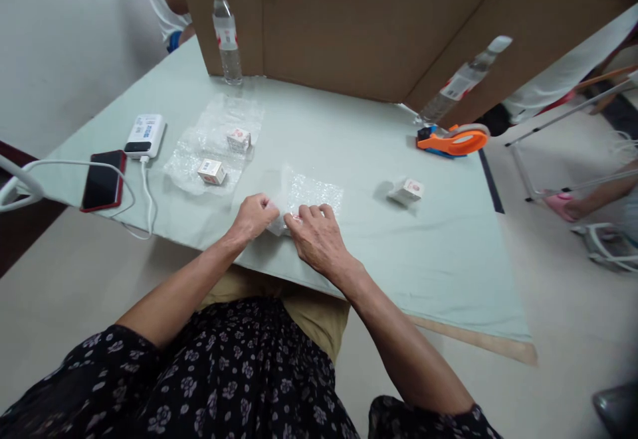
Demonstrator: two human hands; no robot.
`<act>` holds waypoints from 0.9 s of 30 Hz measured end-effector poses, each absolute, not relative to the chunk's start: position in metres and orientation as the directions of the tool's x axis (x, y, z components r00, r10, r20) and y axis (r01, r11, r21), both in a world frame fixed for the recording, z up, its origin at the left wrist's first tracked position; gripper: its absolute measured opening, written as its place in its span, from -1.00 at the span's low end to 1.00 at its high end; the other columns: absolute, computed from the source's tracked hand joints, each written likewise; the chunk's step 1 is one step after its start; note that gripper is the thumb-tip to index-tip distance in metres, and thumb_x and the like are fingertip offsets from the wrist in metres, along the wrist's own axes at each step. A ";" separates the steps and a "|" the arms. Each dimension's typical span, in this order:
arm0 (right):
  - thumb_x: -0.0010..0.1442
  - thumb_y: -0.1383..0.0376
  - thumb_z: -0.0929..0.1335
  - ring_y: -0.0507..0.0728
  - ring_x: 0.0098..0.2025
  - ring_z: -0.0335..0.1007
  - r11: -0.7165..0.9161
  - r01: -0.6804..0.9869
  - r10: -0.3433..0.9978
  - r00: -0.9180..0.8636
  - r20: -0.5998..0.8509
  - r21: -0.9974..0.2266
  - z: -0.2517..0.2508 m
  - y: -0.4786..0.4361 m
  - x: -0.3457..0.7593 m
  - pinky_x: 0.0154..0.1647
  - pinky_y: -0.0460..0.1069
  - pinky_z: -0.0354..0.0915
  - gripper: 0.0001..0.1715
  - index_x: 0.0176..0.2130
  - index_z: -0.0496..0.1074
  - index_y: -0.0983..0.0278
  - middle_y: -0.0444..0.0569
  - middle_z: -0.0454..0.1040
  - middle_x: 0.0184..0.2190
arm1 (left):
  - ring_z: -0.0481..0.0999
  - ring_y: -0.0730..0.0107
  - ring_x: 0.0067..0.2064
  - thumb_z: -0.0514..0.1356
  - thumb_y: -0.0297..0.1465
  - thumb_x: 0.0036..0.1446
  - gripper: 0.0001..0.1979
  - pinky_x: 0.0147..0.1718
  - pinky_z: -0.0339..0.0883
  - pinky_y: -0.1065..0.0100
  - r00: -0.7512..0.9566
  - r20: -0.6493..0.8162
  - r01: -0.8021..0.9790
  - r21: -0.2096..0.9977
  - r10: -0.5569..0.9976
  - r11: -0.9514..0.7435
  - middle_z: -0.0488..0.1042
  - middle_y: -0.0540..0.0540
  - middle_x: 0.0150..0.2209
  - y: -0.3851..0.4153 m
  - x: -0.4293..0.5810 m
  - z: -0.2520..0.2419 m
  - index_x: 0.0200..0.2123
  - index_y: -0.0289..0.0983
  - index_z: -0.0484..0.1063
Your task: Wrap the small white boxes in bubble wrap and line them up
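Both hands, left hand [255,215] and right hand [319,236], pinch closed on the clear bubble-wrap sheet [312,194] at frame centre; fold it snugly, edges aligned, flat against the pale green table [349,140].

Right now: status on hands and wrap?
Left hand pinching bubble wrap sheet. Right hand pressing wrap over small box, mostly hidden. Nothing blocking.

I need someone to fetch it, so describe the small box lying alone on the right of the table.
On the pale green table, look below the orange tape dispenser. The small white box lies there alone on bare cloth, unlike the two boxes on bubble wrap.
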State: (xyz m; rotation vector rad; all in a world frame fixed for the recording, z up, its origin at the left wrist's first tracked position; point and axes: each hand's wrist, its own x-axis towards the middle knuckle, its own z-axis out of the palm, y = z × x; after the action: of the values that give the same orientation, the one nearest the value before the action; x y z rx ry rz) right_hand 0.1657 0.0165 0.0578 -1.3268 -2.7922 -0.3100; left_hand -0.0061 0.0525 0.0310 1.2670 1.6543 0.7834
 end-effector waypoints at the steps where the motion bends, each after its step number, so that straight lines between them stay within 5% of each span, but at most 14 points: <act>1: 0.31 0.44 0.19 0.23 -0.18 0.25 0.615 0.771 0.764 -0.635 0.117 0.163 0.058 0.017 0.165 -0.06 0.15 -0.03 -0.71 -0.03 0.37 0.28 0.10 0.44 -0.21 | 0.23 0.55 -0.61 0.19 -0.39 -0.13 -0.89 -0.65 0.08 0.52 -0.085 -0.289 0.318 0.899 0.953 0.301 0.23 0.13 -0.65 0.052 -0.001 0.033 -0.53 -0.26 0.28; 6: 0.25 0.44 0.24 0.21 -0.23 0.29 0.611 0.785 0.774 -0.619 0.135 0.103 0.059 0.017 0.167 0.00 0.15 -0.01 -0.75 -0.07 0.36 0.35 0.08 0.47 -0.26 | 0.26 0.55 -0.63 0.17 -0.42 -0.10 -0.91 -0.67 0.16 0.51 -0.033 -0.386 0.091 0.917 0.922 0.388 0.26 0.11 -0.65 0.048 0.019 0.048 -0.51 -0.27 0.27; 11: 0.20 0.42 0.27 0.21 -0.19 0.33 0.615 0.789 0.780 -0.609 0.147 0.007 0.057 0.015 0.174 0.08 0.16 0.00 -0.80 -0.15 0.40 0.35 0.10 0.51 -0.22 | 0.34 0.49 -0.56 0.15 -0.45 -0.03 -0.84 -0.53 0.34 0.41 0.244 -0.377 0.222 0.919 0.893 0.327 0.37 0.05 -0.57 0.043 0.010 0.060 -0.32 -0.33 0.45; 14: 0.17 0.41 0.29 0.22 -0.12 0.37 0.604 0.791 0.793 -0.587 0.161 -0.094 0.057 0.013 0.177 0.12 0.17 0.02 -0.77 -0.14 0.42 0.34 0.12 0.53 -0.16 | 0.43 0.41 -0.42 0.10 -0.49 0.05 -0.77 -0.34 0.41 0.33 0.368 -0.195 0.473 0.881 0.909 -0.002 0.45 -0.02 -0.45 0.039 0.005 0.057 -0.26 -0.32 0.52; 18: 0.18 0.41 0.29 0.21 -0.01 0.41 0.570 0.764 0.821 -0.514 0.249 -0.303 0.057 0.005 0.187 0.16 0.17 0.07 -0.71 -0.08 0.45 0.27 0.06 0.55 -0.06 | 0.46 0.26 -0.18 0.09 -0.50 0.17 -0.79 -0.10 0.40 0.20 0.440 0.124 0.710 0.558 0.889 -0.429 0.46 -0.15 -0.28 0.033 0.009 0.047 -0.27 -0.30 0.55; 22: 0.24 0.25 0.29 0.23 0.02 0.42 0.270 0.812 0.930 -0.081 0.358 -0.518 0.048 -0.015 0.212 0.07 0.16 0.22 -0.74 -0.11 0.48 0.24 0.07 0.56 -0.05 | 0.42 0.19 -0.05 0.09 -0.50 0.22 -0.83 -0.04 0.40 0.17 0.524 0.199 0.728 0.399 0.828 -0.557 0.45 -0.23 -0.11 0.032 0.013 0.045 -0.28 -0.31 0.51; 24: 0.22 0.09 0.31 0.23 -0.12 0.47 0.009 0.785 0.955 0.177 0.238 -0.619 0.041 -0.027 0.223 -0.07 0.14 0.31 -0.59 -0.05 0.46 0.27 0.12 0.54 -0.06 | 0.42 0.20 -0.06 0.08 -0.52 0.23 -0.82 -0.04 0.40 0.18 0.560 0.187 0.718 0.376 0.807 -0.585 0.45 -0.22 -0.12 0.033 0.013 0.045 -0.23 -0.32 0.49; 27: 0.11 -0.10 0.34 0.17 -0.32 0.47 -0.267 0.690 0.947 0.316 -0.051 -0.673 0.030 -0.036 0.229 -0.19 0.11 0.35 -0.28 0.08 0.39 0.31 0.11 0.56 -0.11 | 0.41 0.19 -0.07 0.07 -0.51 0.24 -0.81 -0.05 0.40 0.18 0.573 0.162 0.725 0.356 0.803 -0.589 0.45 -0.21 -0.13 0.033 0.013 0.046 -0.21 -0.31 0.48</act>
State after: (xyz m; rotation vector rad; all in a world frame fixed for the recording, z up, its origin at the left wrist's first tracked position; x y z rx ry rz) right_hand 0.2293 -0.0359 0.0305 -2.0437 -1.4417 0.6183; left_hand 0.0134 0.0333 0.0460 2.5561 1.2674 0.4501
